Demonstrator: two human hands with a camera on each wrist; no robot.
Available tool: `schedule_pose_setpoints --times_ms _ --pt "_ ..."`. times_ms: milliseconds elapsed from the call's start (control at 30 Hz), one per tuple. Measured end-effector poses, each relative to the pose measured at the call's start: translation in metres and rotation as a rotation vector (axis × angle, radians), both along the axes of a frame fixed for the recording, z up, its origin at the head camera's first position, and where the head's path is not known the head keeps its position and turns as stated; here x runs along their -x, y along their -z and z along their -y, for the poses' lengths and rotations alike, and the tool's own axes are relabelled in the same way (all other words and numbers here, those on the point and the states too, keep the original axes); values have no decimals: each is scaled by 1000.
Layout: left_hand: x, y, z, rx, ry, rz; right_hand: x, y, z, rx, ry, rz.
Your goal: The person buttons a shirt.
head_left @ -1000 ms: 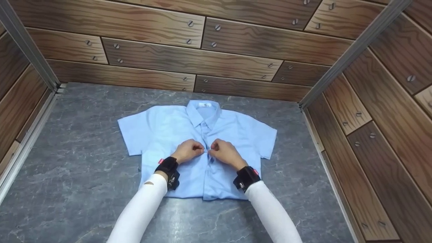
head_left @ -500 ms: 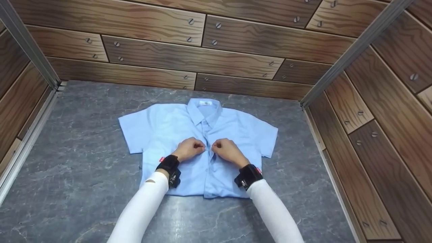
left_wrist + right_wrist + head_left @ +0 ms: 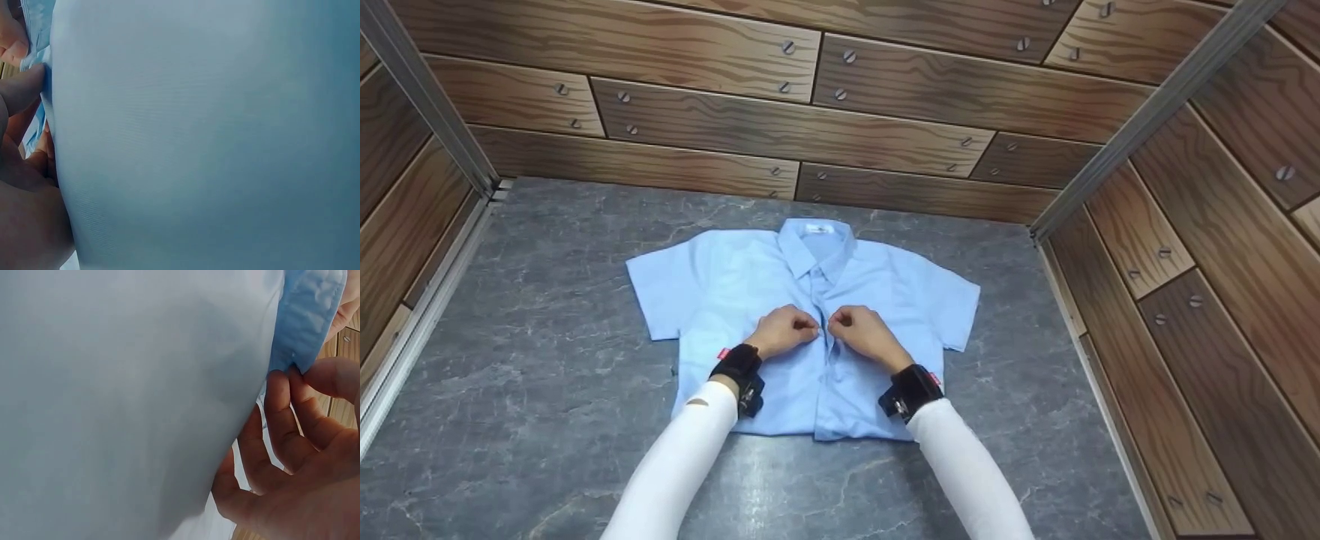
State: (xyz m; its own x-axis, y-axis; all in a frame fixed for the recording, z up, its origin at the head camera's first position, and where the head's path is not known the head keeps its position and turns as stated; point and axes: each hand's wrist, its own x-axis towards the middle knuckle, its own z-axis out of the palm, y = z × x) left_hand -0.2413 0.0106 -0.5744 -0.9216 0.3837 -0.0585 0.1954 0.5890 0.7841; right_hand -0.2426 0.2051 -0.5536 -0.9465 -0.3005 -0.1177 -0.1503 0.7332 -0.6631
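Note:
A light blue short-sleeved shirt (image 3: 742,277) lies front up, its collar (image 3: 801,259) towards the back wall. Both hands meet at the front placket, midway down the chest. My left hand (image 3: 784,331) pinches the placket edge from the left; in the left wrist view its thumb (image 3: 25,90) presses on the cloth. From the other side my right hand (image 3: 867,334) pinches the facing edge. The right wrist view shows thumb and fingertips together on a raised strip of placket (image 3: 306,318), the other fingers curled below. The buttons are hidden by the fingers and folds.
The shirt rests on a grey marbled tabletop (image 3: 555,405). Wood-patterned panels (image 3: 682,105) rise at the back and on both sides, with metal posts (image 3: 1155,112) at the corners. Black camera straps (image 3: 916,390) sit on both wrists over white sleeves.
Both hands stay at the placket, with only small finger movements. A narrow gap shows between the fingertips now. The whole view has shifted slightly.

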Motion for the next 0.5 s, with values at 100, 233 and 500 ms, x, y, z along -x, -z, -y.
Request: schedule_pose_setpoints --times_ms 100,233,500 --pt "1 1 0 9 -5 -9 0 0 2 11 -4 -2" --pt "2 5 -1 17 -13 -15 0 0 3 22 -6 -5" --pt "1 2 0 7 -2 -36 1 1 4 19 17 -7"
